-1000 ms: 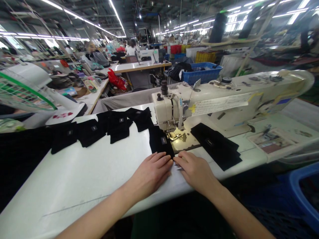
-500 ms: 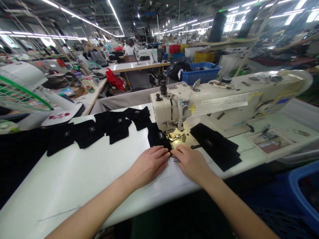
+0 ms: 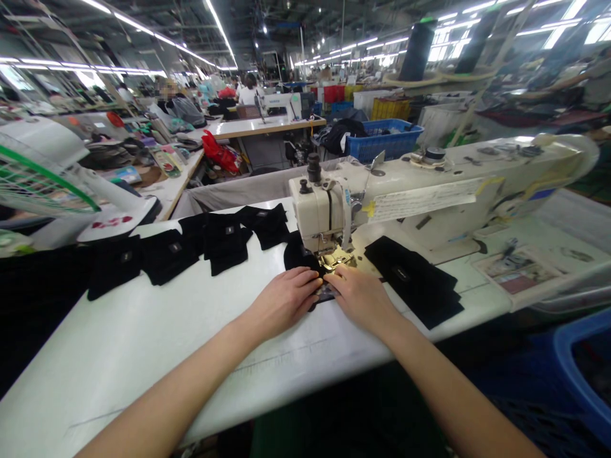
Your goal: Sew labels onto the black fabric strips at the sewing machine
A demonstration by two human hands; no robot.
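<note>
A black fabric piece (image 3: 298, 250) lies at the needle area of the sewing machine (image 3: 317, 213), its far part curving left of the presser foot (image 3: 337, 259). My left hand (image 3: 286, 294) rests on its near edge, with the fingers together and pinching the cloth. Close beside it, my right hand (image 3: 360, 296) grips the same edge just in front of the foot, thumb and fingers drawn together. Both sets of fingertips nearly meet and hide part of the cloth. To the right lies a stack of black fabric pieces (image 3: 415, 280) with a small label on top.
Several joined black pieces with small labels (image 3: 167, 254) trail leftward across the white table (image 3: 191, 343). A fan (image 3: 42, 172) stands at the left. A blue basket (image 3: 582, 362) is at the lower right, and another blue basket (image 3: 384, 140) stands behind the machine.
Both hands have moved slightly forward, closer to the presser foot. The fabric piece between them has shifted, and its small label, visible before, no longer shows.
</note>
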